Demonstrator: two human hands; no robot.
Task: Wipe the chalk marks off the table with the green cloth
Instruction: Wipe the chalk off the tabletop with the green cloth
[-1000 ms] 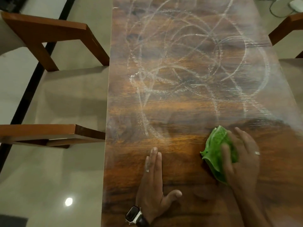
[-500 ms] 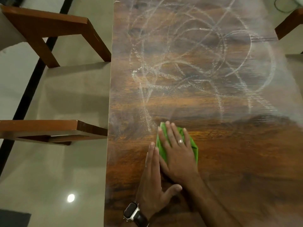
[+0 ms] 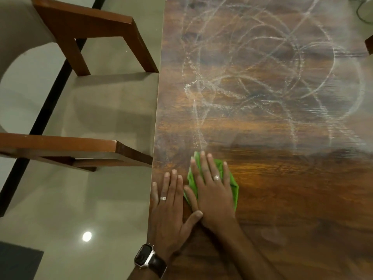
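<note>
White chalk marks (image 3: 262, 81), loops and scribbles, cover the far part of the dark wooden table (image 3: 302, 188). The near strip of the table shows bare wood with faint smears. My right hand (image 3: 212, 188) lies flat, fingers spread, pressing the green cloth (image 3: 232, 182) onto the table just below the lowest chalk lines. The cloth pokes out on both sides of the hand. My left hand (image 3: 171, 205) rests flat on the table by its left edge, touching the right hand's thumb, and wears a ring and a wristwatch.
Two wooden chairs (image 3: 90, 33) with beige seats stand along the table's left edge; the nearer chair's rail (image 3: 80, 148) reaches the table side. Another chair corner (image 3: 369, 45) shows at the right. The floor (image 3: 70, 209) is glossy pale tile.
My right hand slid the green cloth leftwards across the near strip from the right side to beside my left hand, then stayed there. My left hand kept its place.
</note>
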